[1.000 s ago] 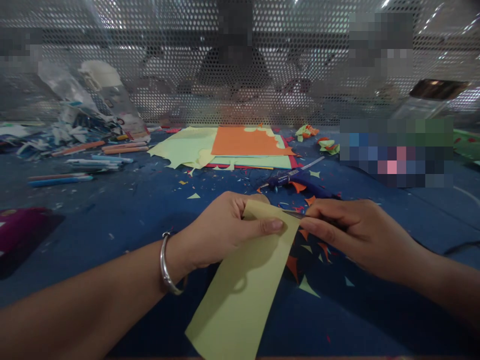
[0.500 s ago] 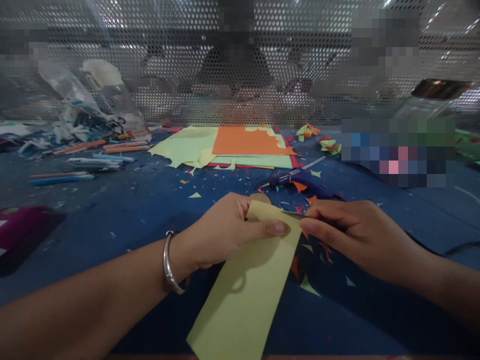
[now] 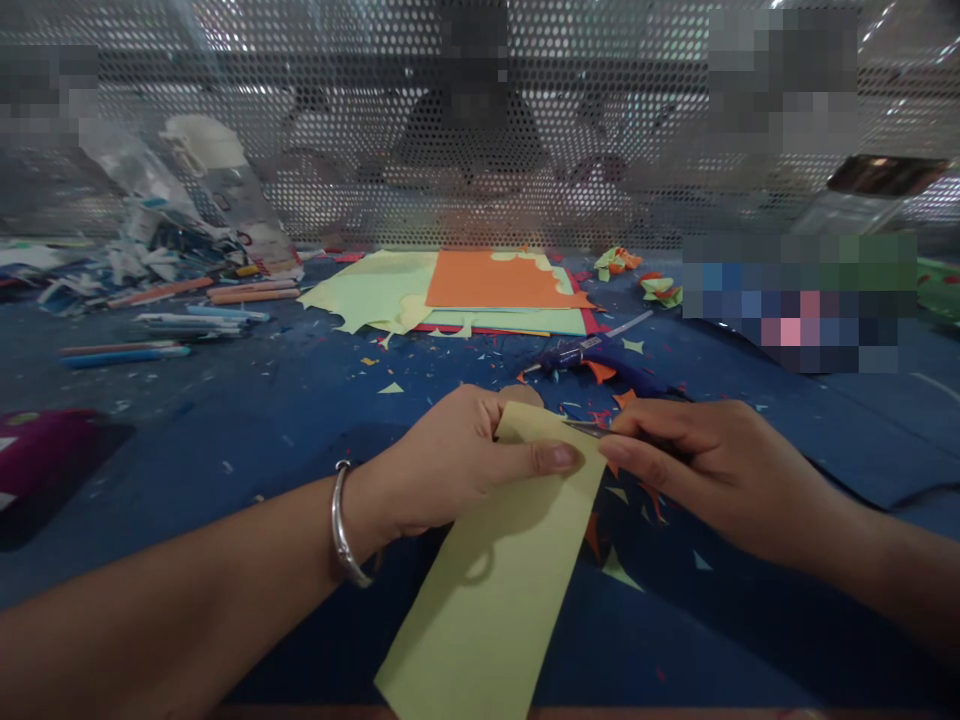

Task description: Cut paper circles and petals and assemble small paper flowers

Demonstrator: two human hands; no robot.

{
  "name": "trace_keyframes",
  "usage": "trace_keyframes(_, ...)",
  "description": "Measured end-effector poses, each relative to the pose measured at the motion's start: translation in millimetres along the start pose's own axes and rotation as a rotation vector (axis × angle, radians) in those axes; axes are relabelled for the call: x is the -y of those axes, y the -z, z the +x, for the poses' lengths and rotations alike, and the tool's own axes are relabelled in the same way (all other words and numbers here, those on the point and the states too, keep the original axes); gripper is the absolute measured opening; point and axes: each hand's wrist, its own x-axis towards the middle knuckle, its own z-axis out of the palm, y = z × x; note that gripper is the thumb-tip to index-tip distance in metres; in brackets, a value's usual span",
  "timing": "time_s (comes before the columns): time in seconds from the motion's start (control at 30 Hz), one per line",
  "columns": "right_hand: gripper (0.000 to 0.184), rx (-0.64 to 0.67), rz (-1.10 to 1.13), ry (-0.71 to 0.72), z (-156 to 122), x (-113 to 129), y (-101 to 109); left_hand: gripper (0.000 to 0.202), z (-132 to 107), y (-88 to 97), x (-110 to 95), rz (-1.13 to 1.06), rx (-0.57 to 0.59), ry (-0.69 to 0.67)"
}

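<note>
Long and pale yellow, a strip of paper [image 3: 480, 610] slants from my fingers down to the table's front edge. My left hand [image 3: 465, 460] grips its upper end, thumb flat on top and the other fingers behind. My right hand [image 3: 697, 460] is closed round a slim pointed metal tool, by its look small scissors [image 3: 583, 429]; its handles are hidden in the fingers. The tip lies at the paper's upper right edge. Beyond my hands rests a purple-blue glue gun [image 3: 574, 355].
Coloured paper sheets, an orange one [image 3: 487, 280] on top, lie at the back before a perforated metal screen [image 3: 360, 150]. Paper scraps [image 3: 622, 568] litter the blue table. Rolled paper sticks [image 3: 195, 322] and a bottle [image 3: 240, 200] are at left, beyond a magenta object [image 3: 45, 450].
Almost nothing differs. My hands, the paper and the scissors hold nearly the same place; the whole view has shifted very slightly.
</note>
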Motion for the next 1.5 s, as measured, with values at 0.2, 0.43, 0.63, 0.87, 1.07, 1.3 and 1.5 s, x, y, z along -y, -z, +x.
trace_keyframes(0.2,0.045,-0.013,0.000,0.007,-0.7,-1.8,-0.2,0.026,0.2,1.2,0.2,0.015,-0.026,-0.049)
trace_keyframes(0.43,0.044,-0.021,0.021,-0.015,-3.1,-6.2,-1.8,0.029,-3.4,2.0,-0.2,-0.002,-0.016,-0.067)
trace_keyframes(0.63,0.046,-0.019,0.019,-0.017,-2.7,-4.6,-1.6,0.036,-2.7,1.2,-0.3,0.014,-0.019,-0.037)
trace_keyframes(0.87,0.046,-0.014,0.013,-0.018,-3.3,-5.6,-2.2,0.031,-1.1,0.8,-0.9,-0.006,-0.004,-0.034)
trace_keyframes(1.07,0.045,-0.009,0.019,-0.017,-3.9,-5.5,-2.4,0.030,-1.5,0.8,1.3,-0.031,0.028,-0.022)
trace_keyframes(1.3,0.047,-0.013,-0.012,-0.007,-3.7,-5.2,-2.7,0.029,0.1,2.5,3.0,-0.040,0.055,-0.030)
trace_keyframes(1.5,0.046,-0.010,-0.007,-0.001,-3.9,-3.7,-3.1,0.032,-0.6,1.3,1.0,-0.028,0.067,-0.009)
